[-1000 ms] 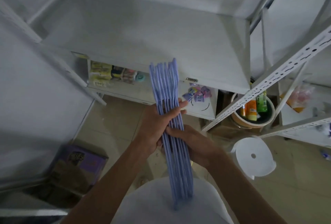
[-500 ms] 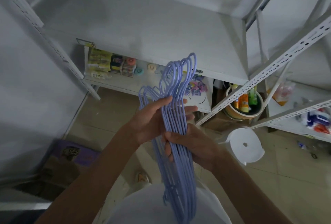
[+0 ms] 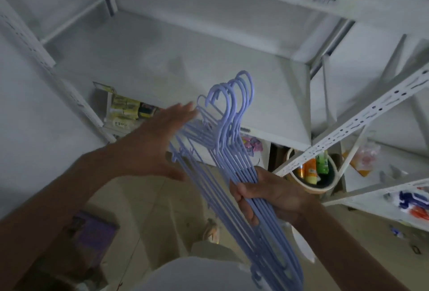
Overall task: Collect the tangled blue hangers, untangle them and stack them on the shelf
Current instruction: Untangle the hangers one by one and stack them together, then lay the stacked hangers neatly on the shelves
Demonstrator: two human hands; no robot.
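A bundle of blue hangers (image 3: 234, 174) is held at the centre of the view, hooks fanned toward 12 o'clock, lower ends trailing toward 5 o'clock; the bundle is gripped at mid-length by the right hand (image 3: 269, 194), fingers curled round it; the left hand (image 3: 153, 149) is kept flat at 9 o'clock of the hooks, fingers straight, fingertips by the hangers' shoulders; the white shelf (image 3: 176, 63) is seen beyond at 12 o'clock, with a round tub (image 3: 311, 189) of bottles at 3 o'clock.

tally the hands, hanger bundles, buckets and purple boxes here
hands: 2 (left hand, right hand)
hanger bundle: 1
bucket: 1
purple box: 1
total: 5
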